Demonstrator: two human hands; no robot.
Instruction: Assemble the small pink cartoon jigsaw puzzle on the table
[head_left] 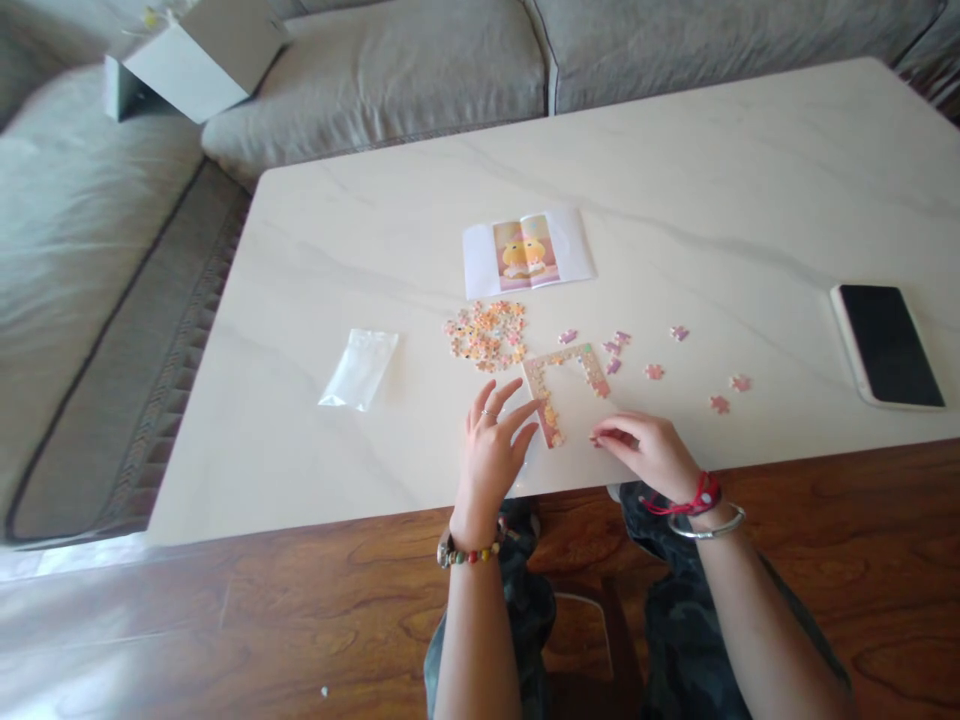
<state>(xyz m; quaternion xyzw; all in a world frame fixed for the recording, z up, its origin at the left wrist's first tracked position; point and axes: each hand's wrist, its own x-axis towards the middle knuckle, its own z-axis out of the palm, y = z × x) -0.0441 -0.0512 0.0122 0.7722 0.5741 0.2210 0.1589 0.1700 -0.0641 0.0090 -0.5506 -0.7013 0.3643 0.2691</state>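
A partly joined jigsaw puzzle frame (534,378) lies near the table's front edge, with a top side and two legs, the left leg longer. My left hand (496,430) is open beside that left leg, its fingers spread and the fingertips close to or on the pieces. Below the shorter right leg, my right hand (646,447) pinches a small puzzle piece (595,440) at the tabletop. A heap of loose puzzle pieces (486,335) sits behind my left hand. Several pink and purple loose pieces (655,372) are scattered to the right of the frame.
A creased picture sheet (528,252) with two yellow figures lies behind the heap. The clear plastic bag (360,370) is on the left, a phone (889,345) on the far right. A grey sofa (405,70) borders the white marbled table (300,260); a white box (206,55) rests on it.
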